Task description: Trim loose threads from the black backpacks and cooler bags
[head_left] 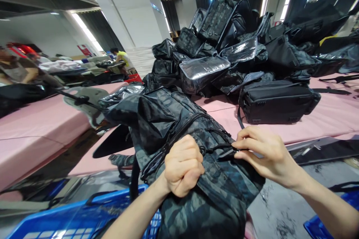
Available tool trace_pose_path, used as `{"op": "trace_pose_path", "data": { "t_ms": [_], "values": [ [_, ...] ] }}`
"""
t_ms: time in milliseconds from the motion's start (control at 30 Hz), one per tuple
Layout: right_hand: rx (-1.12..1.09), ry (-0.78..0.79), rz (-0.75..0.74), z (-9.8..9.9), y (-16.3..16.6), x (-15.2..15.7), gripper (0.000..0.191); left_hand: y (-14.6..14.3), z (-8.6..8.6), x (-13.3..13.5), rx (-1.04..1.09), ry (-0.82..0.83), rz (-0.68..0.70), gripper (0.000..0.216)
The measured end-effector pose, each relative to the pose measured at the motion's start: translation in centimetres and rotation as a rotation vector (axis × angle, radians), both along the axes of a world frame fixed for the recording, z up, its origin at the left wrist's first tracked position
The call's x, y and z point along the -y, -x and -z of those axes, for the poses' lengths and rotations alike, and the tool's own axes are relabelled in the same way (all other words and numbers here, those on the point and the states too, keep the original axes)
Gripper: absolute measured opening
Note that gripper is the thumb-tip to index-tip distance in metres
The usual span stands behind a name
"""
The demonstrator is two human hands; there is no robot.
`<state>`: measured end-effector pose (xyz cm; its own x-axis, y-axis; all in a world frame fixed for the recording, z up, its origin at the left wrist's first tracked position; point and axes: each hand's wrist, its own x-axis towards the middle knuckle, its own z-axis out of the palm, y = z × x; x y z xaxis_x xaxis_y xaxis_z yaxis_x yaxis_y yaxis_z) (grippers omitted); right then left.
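Observation:
A dark camouflage backpack (179,127) lies in front of me, stretching from the pink table top down toward my body. My left hand (183,166) is a closed fist gripping the fabric of the backpack near its front zipper. Just to the right, my right hand (262,153) pinches a black cord or strap (221,148) that runs across the front of the backpack. The two hands are a short gap apart.
A big heap of black and camouflage bags (224,44), some in clear plastic, fills the pink table (322,115) behind. A black bag (276,101) lies alone near it. Blue plastic crates (75,220) stand low at left and right. People work at far left tables.

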<state>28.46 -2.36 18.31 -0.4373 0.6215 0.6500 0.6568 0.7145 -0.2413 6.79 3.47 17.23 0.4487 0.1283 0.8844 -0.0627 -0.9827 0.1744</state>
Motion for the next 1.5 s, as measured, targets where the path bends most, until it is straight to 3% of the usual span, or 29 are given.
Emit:
{"op": "trace_pose_path", "data": {
  "t_ms": [367,667,833,1000,1167,1267,1367,1500],
  "values": [
    [0.123,-0.087,0.061,-0.1,0.1,0.1,0.011,0.2,0.2,0.0,-0.003,0.004,-0.005,0.033],
    [0.065,0.003,-0.067,0.0,-0.2,0.0,0.008,0.0,0.1,0.1,0.005,0.002,0.007,0.035],
    [0.026,0.0,0.012,-0.1,-0.3,-0.1,0.009,0.0,0.0,0.2,-0.004,-0.006,-0.017,0.038],
    [0.165,-0.032,-0.031,-0.3,0.1,0.4,0.011,0.7,-0.5,0.7,-0.072,-0.075,-0.128,0.038],
    [0.164,0.038,-0.064,0.1,-0.5,0.8,0.01,1.4,0.2,2.8,-0.115,-0.354,-0.373,0.044],
    [0.086,0.084,-0.094,-0.1,-0.9,0.1,0.01,0.9,1.2,3.6,-0.059,-0.448,-0.392,0.04],
    [0.015,-0.029,-0.012,-0.4,-0.1,-1.2,0.014,0.4,1.8,3.8,-0.083,-0.424,-0.407,0.037],
    [0.105,-0.149,0.066,-0.5,2.9,-2.8,0.009,0.3,1.8,3.9,-0.168,-0.385,-0.39,0.038]
  ]
}}
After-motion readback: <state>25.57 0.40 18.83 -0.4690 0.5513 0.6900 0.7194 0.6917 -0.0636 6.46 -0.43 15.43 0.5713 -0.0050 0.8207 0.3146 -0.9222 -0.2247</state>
